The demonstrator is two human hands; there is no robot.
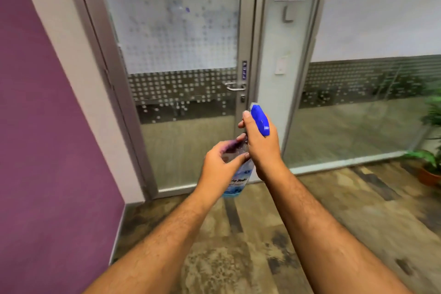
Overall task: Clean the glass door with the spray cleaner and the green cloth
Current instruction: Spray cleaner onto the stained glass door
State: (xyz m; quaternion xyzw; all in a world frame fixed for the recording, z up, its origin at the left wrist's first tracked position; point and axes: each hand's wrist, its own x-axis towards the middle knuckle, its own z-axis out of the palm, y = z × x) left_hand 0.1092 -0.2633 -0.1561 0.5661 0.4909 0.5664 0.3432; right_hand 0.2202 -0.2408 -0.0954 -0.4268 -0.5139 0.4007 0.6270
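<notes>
1 spray cleaner held before the glass door, below its 1 handle. Right hand grips the blue trigger head; left hand clasps the bottle body. 2 hands total.

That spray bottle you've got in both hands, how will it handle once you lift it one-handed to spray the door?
The spray bottle looks like clear, mostly empty plastic with liquid only near the base, so probably light and easy to swing. The blue trigger head sits high, so it may feel top-heavy in the right hand. The smooth wall under the left hand could be slippery if wet.
</notes>
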